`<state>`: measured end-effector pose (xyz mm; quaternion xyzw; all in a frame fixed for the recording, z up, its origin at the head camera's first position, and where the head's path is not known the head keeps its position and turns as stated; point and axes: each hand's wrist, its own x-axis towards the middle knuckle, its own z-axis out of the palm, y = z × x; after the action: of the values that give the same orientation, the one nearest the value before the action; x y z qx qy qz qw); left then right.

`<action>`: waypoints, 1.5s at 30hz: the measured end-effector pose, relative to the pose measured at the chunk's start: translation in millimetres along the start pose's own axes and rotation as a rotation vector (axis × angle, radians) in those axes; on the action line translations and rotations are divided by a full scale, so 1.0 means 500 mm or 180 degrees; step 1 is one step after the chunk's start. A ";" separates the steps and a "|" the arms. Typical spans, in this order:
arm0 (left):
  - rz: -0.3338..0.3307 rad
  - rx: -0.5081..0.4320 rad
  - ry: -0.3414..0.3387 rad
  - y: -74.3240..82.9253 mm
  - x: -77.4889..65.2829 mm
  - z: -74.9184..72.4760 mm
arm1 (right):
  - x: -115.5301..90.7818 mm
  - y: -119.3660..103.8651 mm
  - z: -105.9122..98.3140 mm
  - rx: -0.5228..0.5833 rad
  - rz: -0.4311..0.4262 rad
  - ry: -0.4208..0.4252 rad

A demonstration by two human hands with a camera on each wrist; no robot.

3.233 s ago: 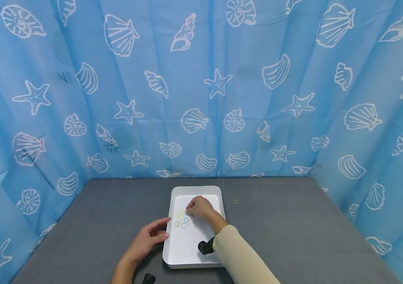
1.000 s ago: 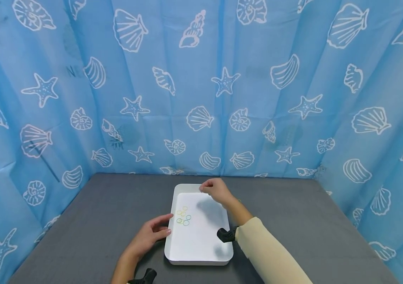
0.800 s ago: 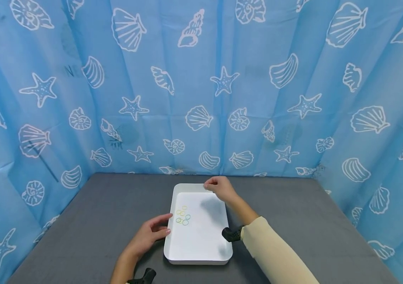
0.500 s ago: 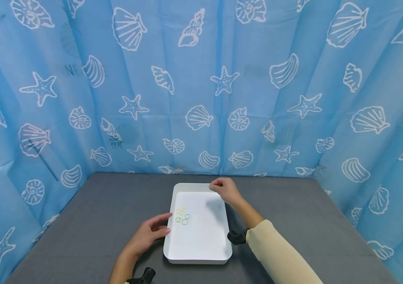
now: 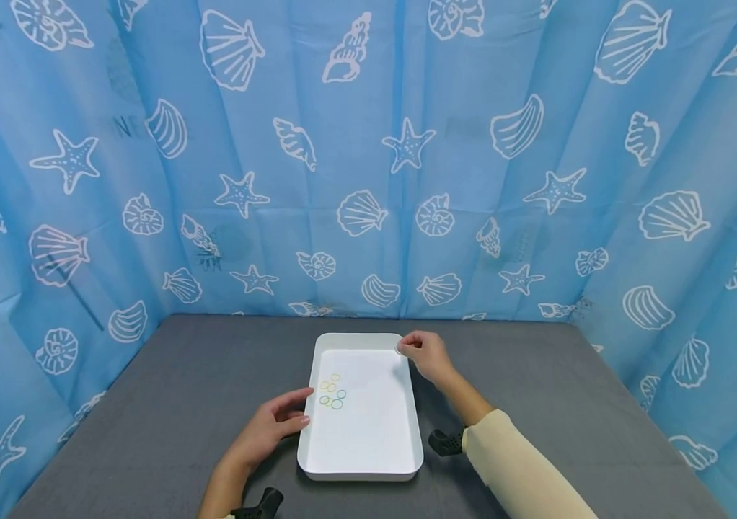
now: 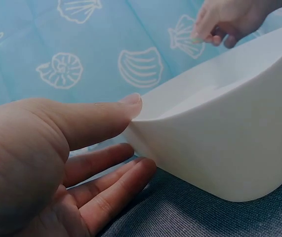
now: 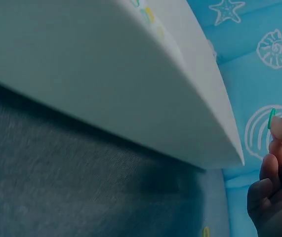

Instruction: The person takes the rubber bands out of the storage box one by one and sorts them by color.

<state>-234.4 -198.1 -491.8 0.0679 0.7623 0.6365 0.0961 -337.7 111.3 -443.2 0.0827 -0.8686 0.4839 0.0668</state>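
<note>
A white tray (image 5: 368,432) stands on the grey table, with several thin yellow and green rubber bands (image 5: 332,393) lying loosely grouped in its left half. My right hand (image 5: 425,355) is at the tray's far right corner. Thumb and forefinger pinch a small green rubber band (image 7: 271,119), seen edge-on in the right wrist view. On the tray's left side, my left hand (image 5: 272,424) rests with relaxed, nearly straight fingers. In the left wrist view, its thumb is at the rim and the other fingers (image 6: 116,192) lie along the outer wall.
One yellow rubber band (image 7: 206,231) lies on the table (image 5: 524,389) outside the tray, visible at the bottom of the right wrist view. A blue curtain (image 5: 368,238) with white shell prints closes off the back and sides.
My right hand has left the group of rubber bands, risen to the tray's far rim and moved right along it to the corner. My left hand stays at the tray's left side.
</note>
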 end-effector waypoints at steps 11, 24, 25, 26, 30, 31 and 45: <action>0.0067 -0.0008 -0.0002 0.001 -0.001 0.001 | -0.013 0.051 -0.014 -0.0095 -0.0075 0.0233; 0.0102 -0.0044 -0.0047 0.001 -0.003 0.001 | -0.041 0.101 -0.042 -0.0338 0.0000 0.0378; 0.0100 -0.0044 -0.0043 0.001 -0.003 0.001 | -0.042 0.104 -0.044 -0.0363 0.0010 0.0392; 0.0094 -0.0044 -0.0035 0.001 -0.003 0.001 | -0.043 0.106 -0.046 -0.0396 0.0015 0.0400; 0.0083 -0.0046 -0.0012 0.001 -0.004 0.001 | -0.045 0.113 -0.048 -0.0541 -0.0020 0.0442; 0.0088 -0.0049 -0.0011 0.002 -0.004 0.001 | -0.045 0.114 -0.048 -0.0571 -0.0024 0.0450; 0.0087 -0.0033 -0.0003 0.005 -0.006 0.002 | -0.042 0.129 -0.055 -0.0996 0.0133 0.0399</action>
<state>-231.2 -197.1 -489.4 0.0781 0.7580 0.6416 0.0881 -329.8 169.6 -486.4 0.0229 -0.9290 0.3483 0.1229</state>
